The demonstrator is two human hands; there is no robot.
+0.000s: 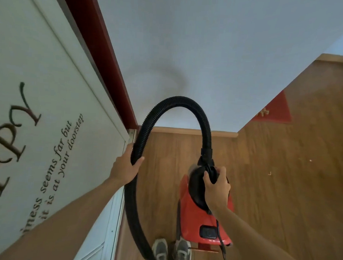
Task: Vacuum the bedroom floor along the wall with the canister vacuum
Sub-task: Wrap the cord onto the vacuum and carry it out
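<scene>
Beside the left grip [125, 167], right grip [216, 189] clutches canister vacuum [197, 220].

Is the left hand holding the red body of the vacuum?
No, the left hand grips the black hose; the right hand holds the canister vacuum.

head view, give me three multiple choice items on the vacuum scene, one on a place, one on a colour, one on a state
1. Where is the left hand?
A. on the black hose
B. on the door
C. on the floor

2. What colour is the canister vacuum body?
A. blue
B. red
C. green

3. What is the right hand doing?
A. hanging free
B. pressing the wall
C. gripping the vacuum's black top handle

Answers:
1. A, its fingers wrap the hose's left side.
2. B, the shell below the black top is red.
3. C, its fingers close around the handle where the hose joins.
</scene>
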